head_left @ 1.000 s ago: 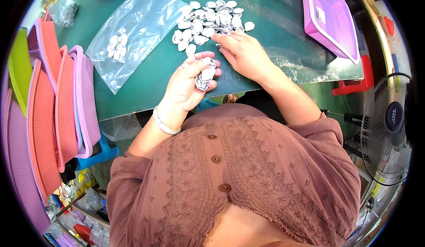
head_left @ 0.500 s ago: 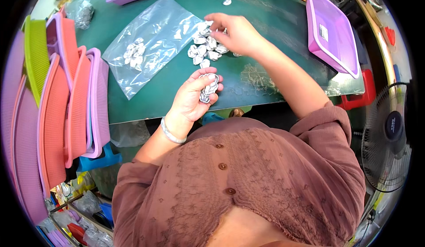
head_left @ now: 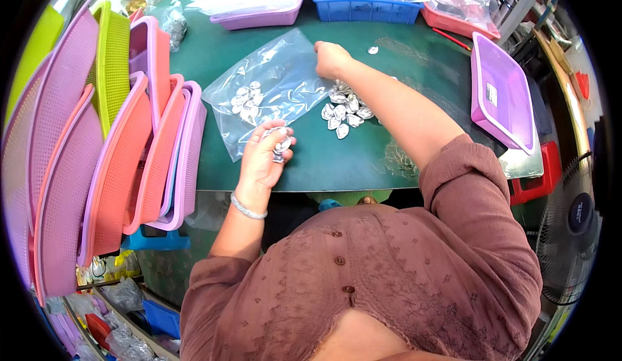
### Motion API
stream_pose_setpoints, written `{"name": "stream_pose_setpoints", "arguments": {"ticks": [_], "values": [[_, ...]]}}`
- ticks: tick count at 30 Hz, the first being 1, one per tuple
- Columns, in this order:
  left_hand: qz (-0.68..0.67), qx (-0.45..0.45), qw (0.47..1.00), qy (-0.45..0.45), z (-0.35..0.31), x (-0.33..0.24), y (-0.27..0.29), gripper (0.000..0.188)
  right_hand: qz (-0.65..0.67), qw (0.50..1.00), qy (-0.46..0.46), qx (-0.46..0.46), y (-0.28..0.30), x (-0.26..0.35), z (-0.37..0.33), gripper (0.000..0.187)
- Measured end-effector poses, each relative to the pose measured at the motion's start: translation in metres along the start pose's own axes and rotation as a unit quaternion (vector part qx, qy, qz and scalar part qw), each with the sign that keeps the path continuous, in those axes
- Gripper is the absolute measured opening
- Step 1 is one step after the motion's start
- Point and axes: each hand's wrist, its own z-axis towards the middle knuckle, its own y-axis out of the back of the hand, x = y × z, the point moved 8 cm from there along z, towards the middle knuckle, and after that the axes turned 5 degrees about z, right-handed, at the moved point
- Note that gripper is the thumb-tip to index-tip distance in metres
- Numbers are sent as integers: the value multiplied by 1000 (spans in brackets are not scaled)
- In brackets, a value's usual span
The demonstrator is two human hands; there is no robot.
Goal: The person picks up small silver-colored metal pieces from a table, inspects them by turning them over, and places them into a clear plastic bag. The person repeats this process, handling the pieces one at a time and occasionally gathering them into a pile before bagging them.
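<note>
My left hand (head_left: 264, 157) is closed around several small silver, shell-like pieces (head_left: 277, 142), held above the table's near part with the thumb over them. My right hand (head_left: 332, 60) reaches across to the open-looking edge of a clear plastic bag (head_left: 278, 63). Its fingers are curled and seem to pinch that edge; the fingertips are partly hidden. Inside the bag lies a small cluster of silver pieces (head_left: 246, 102). Beneath my right forearm a loose heap of the same silver pieces (head_left: 346, 108) rests on the green table (head_left: 311, 167).
One stray silver piece (head_left: 372, 50) lies farther back. A blue bin (head_left: 368, 11) of silver pieces stands at the far edge, beside a purple tray (head_left: 259, 18). Stacked baskets (head_left: 116, 160) crowd the left. A purple basket (head_left: 502, 95) and a fan (head_left: 564, 231) are at right.
My right hand has moved from the loose heap to the bag's edge, its fingers now curled. The left hand still holds its pieces. The view has shifted, showing more of the table's far side.
</note>
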Motion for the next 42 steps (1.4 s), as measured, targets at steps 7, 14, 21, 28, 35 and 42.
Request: {"name": "stream_pose_setpoints", "arguments": {"ticks": [7, 14, 21, 28, 35, 42], "values": [[-36, -44, 998, -2, 17, -15, 47, 22, -34, 996, -52, -62, 10, -10, 0, 35], [-31, -30, 999, 3, 22, -14, 50, 23, 11, 993, -106, 40, 4, -17, 9, 38], [-24, -24, 999, 18, 26, -18, 51, 21, 83, 994, -71, -18, 8, -15, 31, 49], [-10, 13, 999, 31, 27, -18, 49, 21, 247, 968, -22, -32, -8, -23, 67, 68], [3, 18, 999, 31, 25, -19, 47, 20, 454, 890, -35, 3, -9, -10, 71, 62], [14, 4, 999, 42, 25, -19, 47, 20, 486, 856, -136, 116, 1, -16, 16, 22]]}}
